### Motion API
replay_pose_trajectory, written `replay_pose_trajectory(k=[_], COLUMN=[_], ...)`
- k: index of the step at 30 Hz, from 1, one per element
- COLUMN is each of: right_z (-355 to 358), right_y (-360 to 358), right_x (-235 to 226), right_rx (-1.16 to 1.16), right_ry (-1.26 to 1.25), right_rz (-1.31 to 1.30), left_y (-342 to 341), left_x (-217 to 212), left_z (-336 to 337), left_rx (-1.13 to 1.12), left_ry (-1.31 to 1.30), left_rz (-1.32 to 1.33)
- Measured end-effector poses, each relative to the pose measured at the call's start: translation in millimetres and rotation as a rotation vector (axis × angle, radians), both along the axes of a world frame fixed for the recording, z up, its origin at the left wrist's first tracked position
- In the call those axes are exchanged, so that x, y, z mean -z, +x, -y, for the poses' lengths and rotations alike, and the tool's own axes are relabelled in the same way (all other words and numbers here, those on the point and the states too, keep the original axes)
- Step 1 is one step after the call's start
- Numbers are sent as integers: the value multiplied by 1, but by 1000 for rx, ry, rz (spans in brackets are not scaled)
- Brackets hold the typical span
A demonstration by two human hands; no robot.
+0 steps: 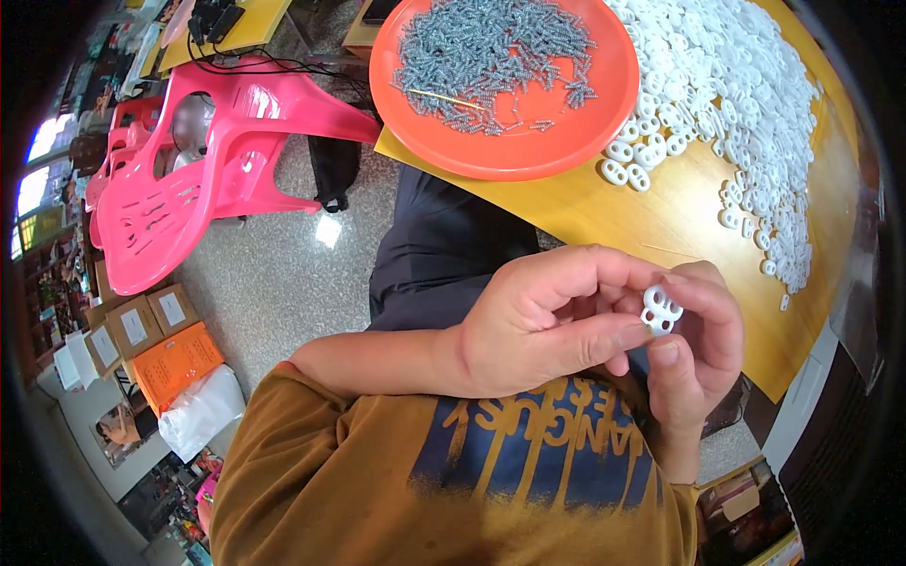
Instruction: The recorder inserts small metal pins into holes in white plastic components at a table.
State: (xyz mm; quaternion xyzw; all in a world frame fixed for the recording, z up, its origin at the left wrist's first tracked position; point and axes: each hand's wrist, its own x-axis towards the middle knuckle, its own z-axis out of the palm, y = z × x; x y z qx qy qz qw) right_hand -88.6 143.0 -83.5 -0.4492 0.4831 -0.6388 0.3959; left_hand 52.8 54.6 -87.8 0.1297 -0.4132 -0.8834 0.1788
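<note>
In front of my chest both hands meet around small white plastic cord-lock parts (662,309) with paired holes. They look like two pieces set against each other, though the fingers partly cover them. My left hand (557,316) pinches them between thumb and forefinger from the left. From the other side, my right hand (703,335) closes its curled forefinger and thumb about the same parts. Whether a spring sits inside is hidden. Beyond the hands, a large heap of white two-hole parts (727,85) spreads over the yellow table (566,212).
An orange-red plate (510,158) of small metal springs (491,52) sits at the table's near left edge, with a thin gold-coloured stick (444,98) on them. A similar stick (670,252) lies near my hands. A pink plastic chair (226,151) and cardboard boxes (137,325) stand left.
</note>
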Motion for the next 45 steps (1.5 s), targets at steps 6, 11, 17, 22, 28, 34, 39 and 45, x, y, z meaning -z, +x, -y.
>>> replay_pose_trajectory(k=[6, 11, 17, 22, 28, 34, 39, 45], right_z=[0, -1, -1, 0, 3, 5, 6, 5], right_y=[2, 1, 5, 9, 12, 16, 16, 12], right_x=[1, 6, 9, 11, 12, 10, 8, 15], right_rx=[-15, -19, 6, 45, 43, 11, 46, 33], right_ry=[-14, -40, -59, -77, -102, -119, -98, -116], right_rz=[40, 56, 38, 46, 77, 112, 12, -12], left_y=[-1, -2, -3, -4, -4, -5, -4, -3], left_x=[4, 7, 7, 7, 6, 10, 7, 9], left_z=[-4, -6, -6, -8, -8, -12, -10, -10], left_rx=[-50, -80, -99, -145, -176, -193, -180, -179], left_ry=[-76, -145, -189, -243, -288, -215, -269, -319], left_rz=[-55, -77, -92, -91, -83, -159, -136, -130])
